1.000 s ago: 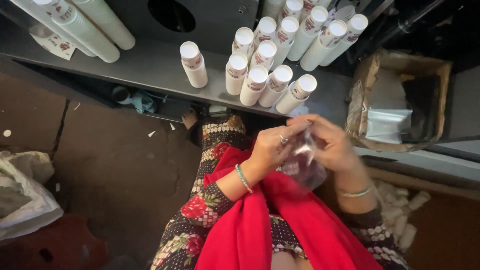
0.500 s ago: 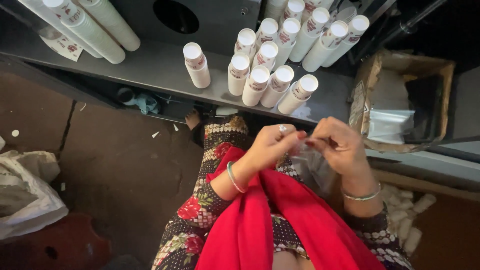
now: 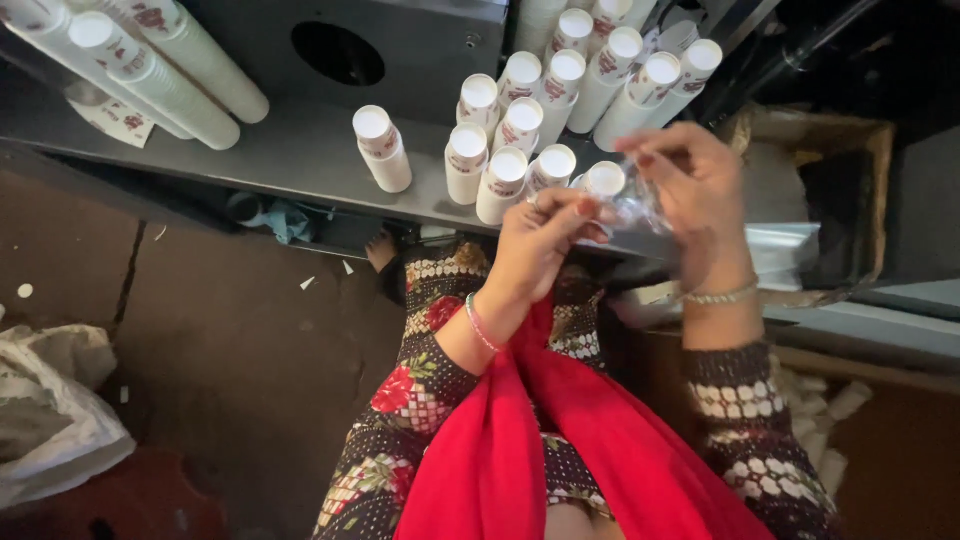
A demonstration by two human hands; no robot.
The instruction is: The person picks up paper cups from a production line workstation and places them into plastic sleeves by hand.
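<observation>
A clear plastic bag (image 3: 640,215) is pinched between both hands, held up just over the near edge of the grey shelf (image 3: 300,160). The left hand (image 3: 545,240) grips its left side with fingers curled closed on the film; the right hand (image 3: 690,185) holds the right and upper part, fingers bent around it and blurred, so the exact grip there is hard to read. The bag is see-through and crumpled; whether anything is in it cannot be told.

Each wrist carries one bracelet: a thin pink one (image 3: 482,322) on the left, a silvery one (image 3: 722,295) on the right. A red scarf (image 3: 560,440) hangs down the middle over patterned sleeves.

On the shelf just beyond the hands stand stacks of white paper cups (image 3: 520,140) with red print. About eleven tops show in the cluster, one of them partly hidden behind the bag and fingers. One further stack (image 3: 380,148) stands alone to the left. Far left, three long stacks (image 3: 150,65) lie slanted. A round hole (image 3: 338,53) opens in the grey panel behind.

To the right sits a cardboard box (image 3: 840,190) holding folded plastic. Near left on the dark floor (image 3: 220,340) lies a white bag (image 3: 50,410), and a bluish rag (image 3: 285,220) lies under the shelf.
</observation>
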